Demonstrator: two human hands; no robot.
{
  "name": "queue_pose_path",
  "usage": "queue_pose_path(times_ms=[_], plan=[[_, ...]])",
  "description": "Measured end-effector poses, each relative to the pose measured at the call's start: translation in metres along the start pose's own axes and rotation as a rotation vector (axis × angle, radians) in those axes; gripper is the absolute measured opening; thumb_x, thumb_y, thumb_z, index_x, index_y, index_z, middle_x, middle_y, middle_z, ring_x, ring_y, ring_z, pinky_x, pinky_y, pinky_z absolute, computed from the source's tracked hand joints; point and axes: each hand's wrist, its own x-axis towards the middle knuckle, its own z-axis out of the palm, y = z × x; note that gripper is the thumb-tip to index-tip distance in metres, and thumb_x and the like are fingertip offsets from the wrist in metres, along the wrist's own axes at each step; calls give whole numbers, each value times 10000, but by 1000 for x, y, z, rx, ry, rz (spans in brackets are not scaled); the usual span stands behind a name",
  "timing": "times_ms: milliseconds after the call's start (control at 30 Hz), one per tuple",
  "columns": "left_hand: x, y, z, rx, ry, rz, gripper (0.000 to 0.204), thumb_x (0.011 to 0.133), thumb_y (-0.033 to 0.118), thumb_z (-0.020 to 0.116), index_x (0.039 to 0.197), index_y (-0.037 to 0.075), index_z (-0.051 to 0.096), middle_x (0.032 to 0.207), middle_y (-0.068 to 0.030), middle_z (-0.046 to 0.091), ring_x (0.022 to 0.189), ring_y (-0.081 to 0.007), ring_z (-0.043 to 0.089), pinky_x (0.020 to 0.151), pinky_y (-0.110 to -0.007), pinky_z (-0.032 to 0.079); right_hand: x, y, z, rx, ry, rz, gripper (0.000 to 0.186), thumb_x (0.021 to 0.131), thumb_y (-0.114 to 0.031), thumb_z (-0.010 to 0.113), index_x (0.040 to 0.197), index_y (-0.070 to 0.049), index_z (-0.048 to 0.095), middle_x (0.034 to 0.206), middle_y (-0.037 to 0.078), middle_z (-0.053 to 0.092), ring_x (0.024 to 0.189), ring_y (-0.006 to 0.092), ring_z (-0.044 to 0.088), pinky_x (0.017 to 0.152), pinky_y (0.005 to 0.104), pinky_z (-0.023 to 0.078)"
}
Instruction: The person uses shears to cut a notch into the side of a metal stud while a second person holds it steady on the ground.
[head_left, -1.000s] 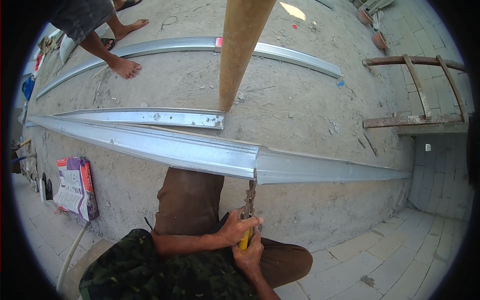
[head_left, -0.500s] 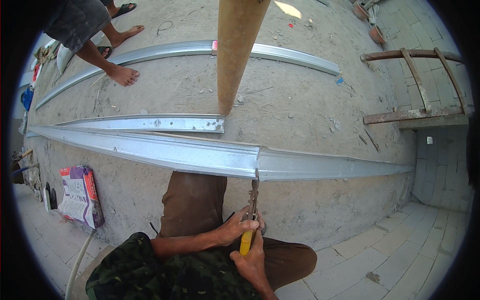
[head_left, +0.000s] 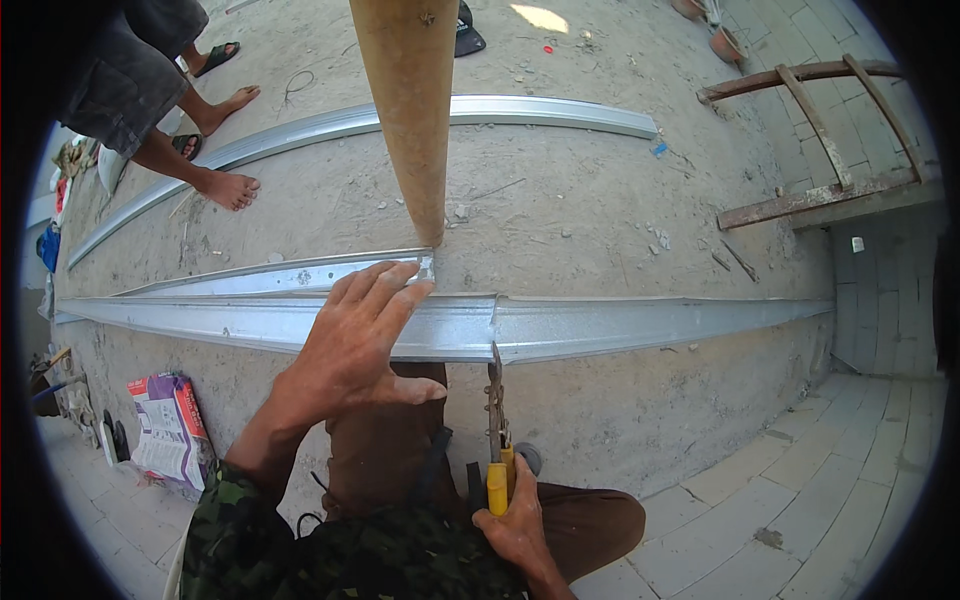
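Note:
My right hand (head_left: pixel 517 508) is closed round the yellow handles of a pair of tin snips (head_left: pixel 496 440). The snips point away from me, and their blade tips meet the near edge of a long galvanized metal channel (head_left: pixel 580 330) at a cut line running across it. My left hand (head_left: pixel 365 330) is over the channel, left of the cut, with fingers stretched out and thumb apart. Whether its fingertips touch the metal I cannot tell. Just behind lies a second, shorter-looking metal profile (head_left: pixel 290 275), partly covered by my left fingers.
A wooden post (head_left: pixel 415 120) stands beyond the channel. Farther back lies another long metal profile (head_left: pixel 540 112), beside a person's bare foot (head_left: pixel 228 188). A wooden ladder-like frame (head_left: pixel 820 200) is at right. A printed bag (head_left: pixel 170 425) lies at left.
My left hand has let go of the tin snips and moved up and left over the channel. My right hand still holds the handles. The whole view has shifted slightly.

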Motion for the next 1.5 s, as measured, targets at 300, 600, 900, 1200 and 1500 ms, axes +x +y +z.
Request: queue_pose_path(times_ms=[300,600,900,1200,1500], plan=[[23,-15,54,-62,-219,-57,966,551,349,841,1351,-16,440,1167,-228,554,1110,-381,541,980,-465,410,-4,2,16,134,113,-102,606,668,-71,692,1221,58,480,1400,347,373,1341,459,383,1086,448,347],[7,2,51,-86,-129,23,924,500,263,824,1310,3,462,1094,-189,553,1022,-370,542,910,-451,427,-10,-17,-22,4,-17,-190,447,678,-45,660,1105,59,579,1415,350,359,1299,502,395,1054,480,386],[-1,22,45,-75,137,114,837,589,244,823,1303,0,462,1234,-234,551,1125,-411,533,964,-501,427,-19,-19,0,511,-195,130,601,693,28,670,1276,48,520,1054,88,590,800,99,544,972,376,505],[-112,81,108,-1663,-155,-658,761,890,388,688,1384,-73,339,1408,-283,406,1353,-377,392,1099,-436,356,-15,-30,4,634,-178,130,508,670,30,663,1167,78,573,1069,108,604,800,114,560,949,393,521],[-81,86,162,-1941,-506,-492,1060,781,632,662,1486,2,183,1277,-202,433,930,-209,563,743,-296,504,-15,-18,14,646,-142,128,326,655,3,679,968,59,603,903,102,646,775,146,591,809,334,522]])
